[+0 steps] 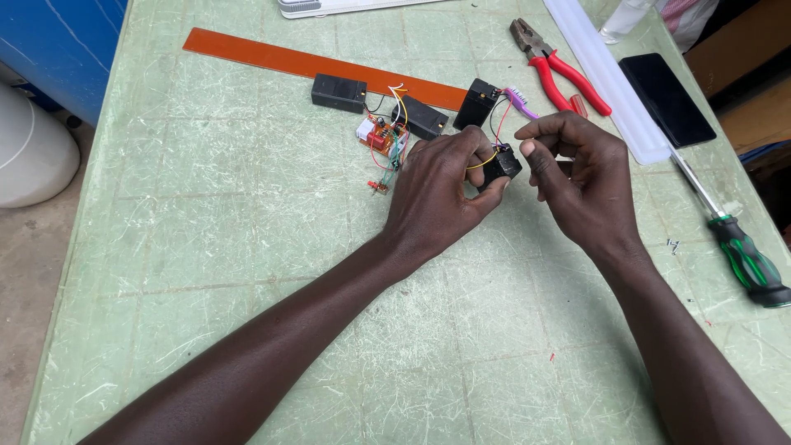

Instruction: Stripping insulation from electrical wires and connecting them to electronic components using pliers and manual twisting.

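**Green table, hands on a small battery**

Green scratched table (247, 247) fills the view. I use the circuit board (381, 134) as my landmark. Just right of it, my left hand (441, 185) closes around a small black battery (501, 165), with a yellow wire (482, 161) at its fingers. My right hand (577, 169) is beside this battery, thumb and finger pinched together; if they hold something, I cannot tell. Three more batteries (339, 92) lie behind the board. Far right of it are pliers (556, 66), a phone (666, 99) and a screwdriver (741, 247).
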